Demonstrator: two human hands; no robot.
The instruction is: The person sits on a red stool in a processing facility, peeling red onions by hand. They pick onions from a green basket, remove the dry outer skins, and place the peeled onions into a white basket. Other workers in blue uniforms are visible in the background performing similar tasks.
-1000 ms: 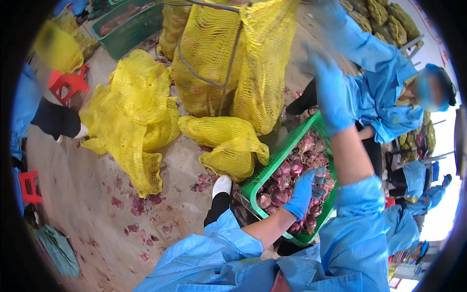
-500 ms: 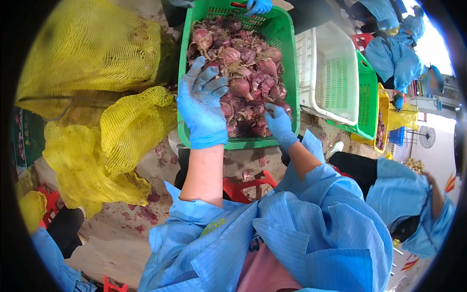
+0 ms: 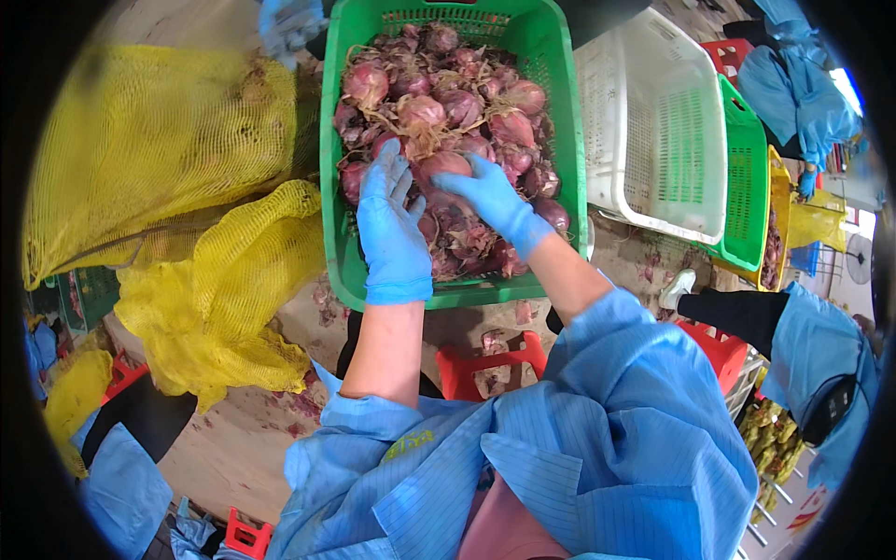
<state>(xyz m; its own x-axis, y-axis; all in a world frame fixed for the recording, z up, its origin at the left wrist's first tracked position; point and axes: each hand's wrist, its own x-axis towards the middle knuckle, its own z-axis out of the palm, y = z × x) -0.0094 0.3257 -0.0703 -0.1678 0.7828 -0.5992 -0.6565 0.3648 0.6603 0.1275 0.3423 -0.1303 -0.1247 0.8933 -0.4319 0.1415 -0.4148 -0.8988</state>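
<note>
A green plastic crate full of red onions stands in front of me. Over the near middle of the heap, my right hand in a blue glove closes its fingers and thumb on a red onion with dry, papery skin. My left hand, also gloved in blue, is just left of that onion. Its fingers are stretched out and slightly apart, and I see nothing held in it. Loose skins and dry roots lie among the onions.
Yellow mesh sacks lie at the left. White crate and bright green crate stand at the right. A red stool is below my crate. A co-worker's gloved hand shows at the far left of the crate.
My right hand has moved left from the crate's right side and now grips an onion. My left hand is a little lower. The co-worker's hands have left the far rim.
</note>
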